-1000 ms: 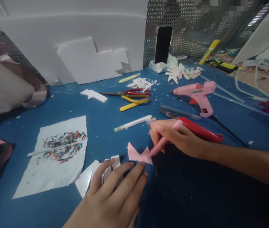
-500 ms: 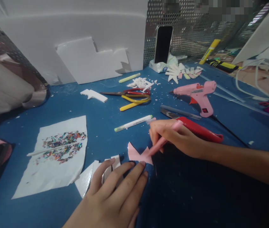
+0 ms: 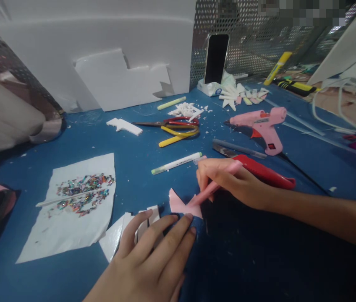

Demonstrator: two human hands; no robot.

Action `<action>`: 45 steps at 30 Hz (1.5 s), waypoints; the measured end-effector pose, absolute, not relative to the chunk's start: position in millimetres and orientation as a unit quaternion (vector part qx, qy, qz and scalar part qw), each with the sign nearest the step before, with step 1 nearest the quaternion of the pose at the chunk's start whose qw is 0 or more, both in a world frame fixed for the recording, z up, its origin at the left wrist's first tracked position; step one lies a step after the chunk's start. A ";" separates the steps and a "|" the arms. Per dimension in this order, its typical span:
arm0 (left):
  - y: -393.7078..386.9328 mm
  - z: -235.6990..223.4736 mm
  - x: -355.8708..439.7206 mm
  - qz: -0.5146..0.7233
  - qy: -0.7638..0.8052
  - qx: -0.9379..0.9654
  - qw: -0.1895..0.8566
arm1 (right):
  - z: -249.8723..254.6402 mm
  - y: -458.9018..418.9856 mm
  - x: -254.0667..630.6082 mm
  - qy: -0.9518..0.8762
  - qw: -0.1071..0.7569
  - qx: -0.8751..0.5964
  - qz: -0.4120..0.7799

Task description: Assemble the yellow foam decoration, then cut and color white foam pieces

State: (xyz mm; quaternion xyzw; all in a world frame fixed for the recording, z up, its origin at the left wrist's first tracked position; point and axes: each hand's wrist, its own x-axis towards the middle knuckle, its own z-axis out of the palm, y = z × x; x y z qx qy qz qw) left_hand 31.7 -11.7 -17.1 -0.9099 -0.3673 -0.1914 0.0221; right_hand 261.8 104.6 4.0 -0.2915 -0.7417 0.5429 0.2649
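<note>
My right hand [image 3: 225, 180] grips a pink marker pen [image 3: 208, 191], its tip on a small pink cut-out piece [image 3: 178, 204] with pointed corners. My left hand [image 3: 153, 251] lies flat with fingers spread, a fingertip touching the lower edge of the pink piece. White foam board pieces [image 3: 115, 235] lie partly hidden under the left fingers. Above the pink piece rests a white marker with green ends [image 3: 176, 163]. A red-handled cutter [image 3: 263, 172] sits just behind my right hand, its front partly covered.
A pink glue gun [image 3: 260, 121] with a black cord stands right. Scissors [image 3: 171, 124] and a yellow marker [image 3: 173, 140] lie mid-table. Colourful glitter flakes [image 3: 83, 188] cover a white paper [image 3: 71, 239] at left. A phone [image 3: 216, 58] leans at the back near white scraps [image 3: 228, 95].
The pink marker's tip has shifted slightly left across the pink piece, and my right hand has moved a little with it. My left hand stays in place.
</note>
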 end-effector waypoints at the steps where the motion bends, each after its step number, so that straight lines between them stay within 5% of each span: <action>1: -11.8 -17.3 31.8 -0.191 -0.367 -0.910 0.024 | 3.7 104.6 262.0 -0.742 0.266 -0.291 0.542; 45: -10.9 -17.2 34.1 -0.199 -0.371 -0.907 0.021 | 1.7 105.3 261.4 -0.720 0.276 -0.330 0.545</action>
